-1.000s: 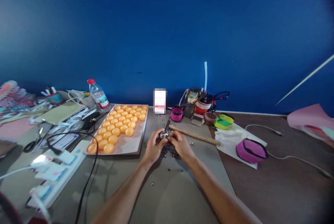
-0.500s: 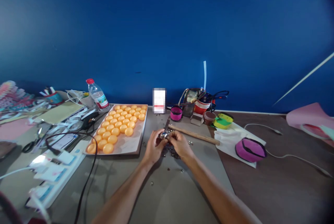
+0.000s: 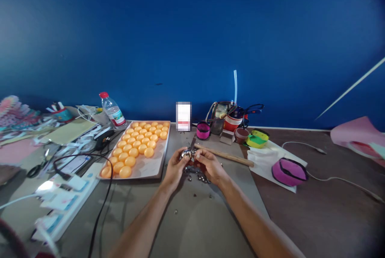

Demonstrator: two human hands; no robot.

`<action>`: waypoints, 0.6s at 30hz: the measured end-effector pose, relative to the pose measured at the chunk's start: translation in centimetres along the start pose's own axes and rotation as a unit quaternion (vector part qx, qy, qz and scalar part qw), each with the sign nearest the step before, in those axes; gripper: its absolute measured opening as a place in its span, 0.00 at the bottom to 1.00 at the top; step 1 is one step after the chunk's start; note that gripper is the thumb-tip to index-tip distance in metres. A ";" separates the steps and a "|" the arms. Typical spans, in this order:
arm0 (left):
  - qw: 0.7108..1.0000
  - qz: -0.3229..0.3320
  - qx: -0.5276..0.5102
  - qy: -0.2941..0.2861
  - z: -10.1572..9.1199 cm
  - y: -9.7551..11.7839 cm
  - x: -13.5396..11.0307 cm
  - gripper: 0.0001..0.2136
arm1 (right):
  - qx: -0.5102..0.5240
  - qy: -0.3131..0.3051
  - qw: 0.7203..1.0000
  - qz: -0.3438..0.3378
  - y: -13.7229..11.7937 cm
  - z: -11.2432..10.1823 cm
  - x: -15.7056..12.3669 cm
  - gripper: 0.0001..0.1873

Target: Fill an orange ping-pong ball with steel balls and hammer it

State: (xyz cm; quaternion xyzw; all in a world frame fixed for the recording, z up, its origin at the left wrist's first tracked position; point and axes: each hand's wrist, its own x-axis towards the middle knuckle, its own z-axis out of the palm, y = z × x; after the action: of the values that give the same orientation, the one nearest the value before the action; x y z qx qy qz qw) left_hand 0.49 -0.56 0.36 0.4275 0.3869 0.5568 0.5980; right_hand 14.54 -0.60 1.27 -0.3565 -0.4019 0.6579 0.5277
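My left hand [image 3: 174,170] is closed around a cluster of shiny silver balls [image 3: 187,153], which look like small bells. Close beside it, my right hand [image 3: 211,165] has its thumb and fingers pinched together at the cluster's right side; whatever they grip is too small to make out. Below and between the hands, loose silver balls [image 3: 203,179] lie scattered on the grey mat [image 3: 195,226]. Just beyond my fingers rests a wooden handle [image 3: 228,156] with a dark metal piece [image 3: 193,142] at its left end, like a hammer.
To the left stands a tray [image 3: 155,166] of orange balls [image 3: 129,152], beside a water bottle [image 3: 114,110], power strip [image 3: 75,202] and black cable [image 3: 104,206]. Pink mesh bands [image 3: 289,172], a yellow-green one [image 3: 257,138] and a red container [image 3: 233,123] sit right.
Both hands have shifted slightly at the silver balls. More of the cluster shows in my left hand, and more loose balls show on the mat beneath. The other objects stay put.
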 end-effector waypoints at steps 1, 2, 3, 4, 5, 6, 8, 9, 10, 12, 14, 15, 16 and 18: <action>0.999 -0.019 -0.043 0.000 -0.1 0.0 0.1 0.17 | 0.016 -0.010 1.000 -0.011 -0.4 -0.2 -0.1 0.14; 0.996 -0.034 -0.079 0.001 -0.1 0.1 0.2 0.17 | 0.028 -0.005 0.999 -0.022 -0.7 -0.4 -0.1 0.13; 0.993 -0.045 -0.107 0.003 -0.2 0.2 0.3 0.18 | 0.031 0.005 0.999 -0.031 -0.9 -0.8 0.0 0.13; 0.990 -0.053 -0.129 0.004 -0.3 0.4 0.3 0.18 | 0.028 0.025 0.998 -0.045 -1.0 -1.2 0.1 0.12; 0.988 -0.058 -0.146 0.005 -0.3 0.5 0.3 0.18 | 0.021 0.053 0.996 -0.061 -1.0 -1.6 0.3 0.12; 0.985 -0.064 -0.159 0.002 -0.3 0.7 0.3 0.18 | 0.011 0.084 0.993 -0.080 -0.9 -2.1 0.5 0.12; 0.982 -0.070 -0.176 -0.002 -0.2 0.9 0.2 0.17 | -0.001 0.127 0.986 -0.109 -0.7 -3.2 1.0 0.12; 0.981 -0.071 -0.180 -0.002 -0.1 1.0 0.2 0.17 | -0.010 0.133 0.984 -0.113 -0.6 -3.6 1.2 0.11; 0.981 -0.071 -0.181 -0.002 -0.1 1.0 0.2 0.17 | -0.025 0.141 0.982 -0.121 -0.4 -4.0 1.4 0.11; 0.981 -0.070 -0.179 0.002 0.0 1.1 0.2 0.16 | -0.108 0.150 0.974 -0.133 0.0 -4.5 1.5 0.09; 0.982 -0.065 -0.178 0.005 0.0 1.0 0.2 0.16 | -0.258 0.141 0.943 -0.154 0.4 -4.5 1.4 0.07; 0.982 -0.060 -0.178 0.005 -0.1 0.9 0.3 0.16 | -0.343 0.124 0.916 -0.167 0.6 -4.4 1.3 0.06; 0.983 -0.055 -0.177 0.005 -0.1 0.9 0.3 0.16 | -0.423 0.101 0.882 -0.181 0.8 -4.2 1.1 0.05; 0.983 -0.046 -0.178 0.003 -0.2 0.8 0.4 0.16 | -0.546 0.058 0.811 -0.204 1.1 -3.8 0.8 0.08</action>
State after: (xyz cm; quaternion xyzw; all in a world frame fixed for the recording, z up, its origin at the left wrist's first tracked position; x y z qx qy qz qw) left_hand 0.05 -0.18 1.05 0.2943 0.3028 0.5900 0.6882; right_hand 17.31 0.62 -1.32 -0.5331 -0.7273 0.1856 0.3905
